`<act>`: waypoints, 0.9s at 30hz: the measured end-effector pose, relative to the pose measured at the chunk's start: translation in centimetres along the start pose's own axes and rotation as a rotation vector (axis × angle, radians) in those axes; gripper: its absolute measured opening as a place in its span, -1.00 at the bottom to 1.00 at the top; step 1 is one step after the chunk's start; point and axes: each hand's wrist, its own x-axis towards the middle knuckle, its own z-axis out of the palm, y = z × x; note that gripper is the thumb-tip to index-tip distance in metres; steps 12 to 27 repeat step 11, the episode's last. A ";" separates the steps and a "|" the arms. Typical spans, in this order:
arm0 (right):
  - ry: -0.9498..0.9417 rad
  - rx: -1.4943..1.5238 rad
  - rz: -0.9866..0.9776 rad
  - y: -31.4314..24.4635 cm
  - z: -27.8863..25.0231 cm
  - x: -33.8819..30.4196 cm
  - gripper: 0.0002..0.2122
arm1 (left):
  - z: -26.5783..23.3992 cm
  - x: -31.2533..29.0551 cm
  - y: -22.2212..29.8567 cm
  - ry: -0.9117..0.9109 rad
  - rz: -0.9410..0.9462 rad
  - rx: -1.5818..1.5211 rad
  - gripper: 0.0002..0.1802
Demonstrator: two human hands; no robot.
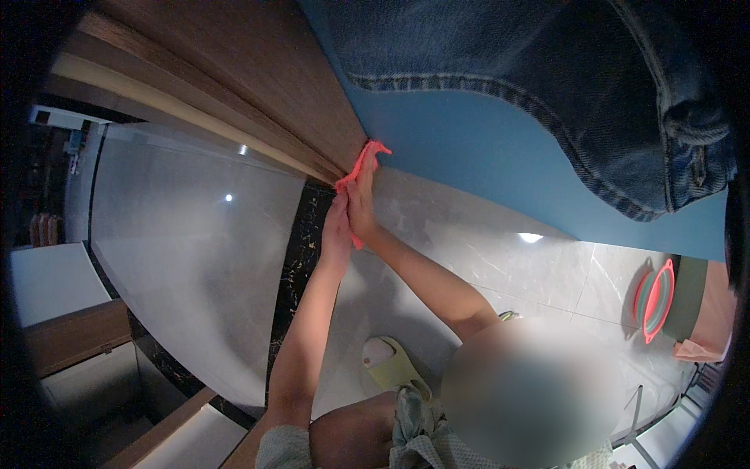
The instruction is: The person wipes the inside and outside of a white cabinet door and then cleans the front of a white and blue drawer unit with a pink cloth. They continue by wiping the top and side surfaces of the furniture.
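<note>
A bright pink-red cloth (366, 159) is pressed to the bottom of a brown wooden door frame (305, 102), where it meets the floor. My right hand (361, 207) grips the cloth, its fingers reaching up along the frame's edge. Right beside it, my left hand (337, 230) is closed on the cloth at the frame's foot, the two hands touching. A corner of the cloth pokes out below, between my wrists. The fingers partly cover one another. A black marble threshold strip (301, 242) runs under my left hand.
Dark blue jeans (531, 47) hang close at the upper right, before a blue wall (461, 148). A round basin with a red rim (655, 301) stands at the right. My foot wears a pale green slipper (402, 367). Brown-edged drawers (86, 336) are at lower left.
</note>
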 end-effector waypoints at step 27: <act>-0.062 0.993 0.601 9.6 1.4 -3.8 -0.41 | -3.8 3.9 -6.1 0.038 -0.032 0.025 -0.22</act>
